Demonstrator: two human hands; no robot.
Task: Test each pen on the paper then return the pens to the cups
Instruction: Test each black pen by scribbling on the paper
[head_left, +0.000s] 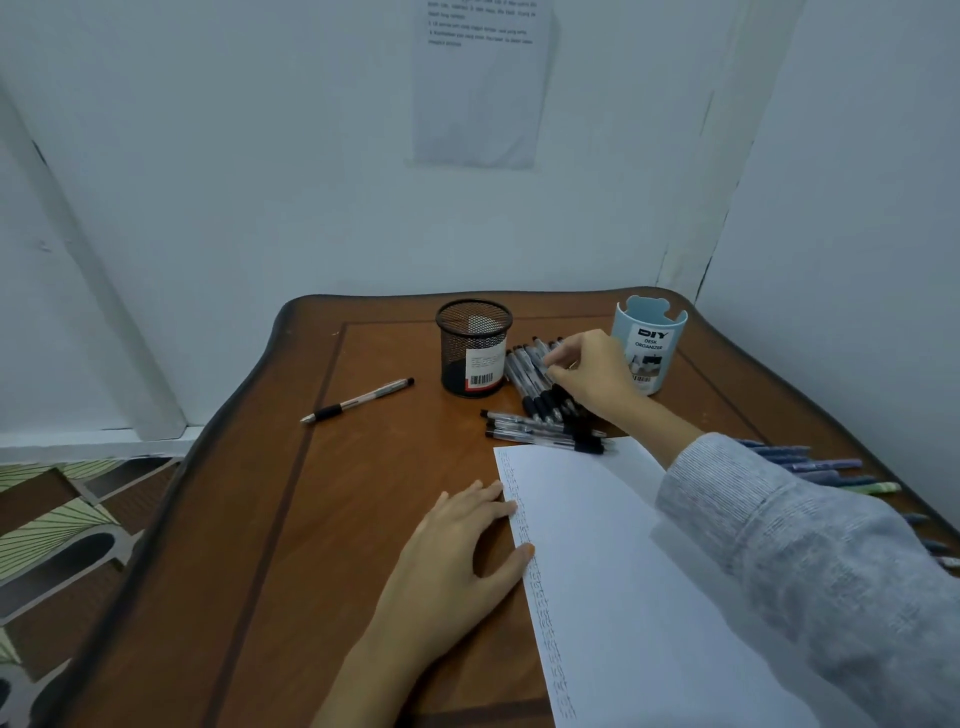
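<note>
A white paper (613, 561) lies on the wooden table (363, 493), with small test marks down its left edge. My left hand (462, 540) rests flat on that edge, fingers straight. My right hand (592, 371) reaches over a pile of black pens (540, 400) between the two cups, its fingertips curled onto one pen at the top of the pile. A black mesh cup (472, 348) stands left of the pile. A light blue cup (649, 345) labelled as a desk organizer stands right of it. One pen (358, 401) lies alone to the left.
Several coloured pens (826, 467) lie along the table's right edge, partly hidden by my grey sleeve. Walls close in behind and to the right of the table. A printed sheet (480, 83) hangs on the back wall. Patterned floor (62, 530) shows at the left.
</note>
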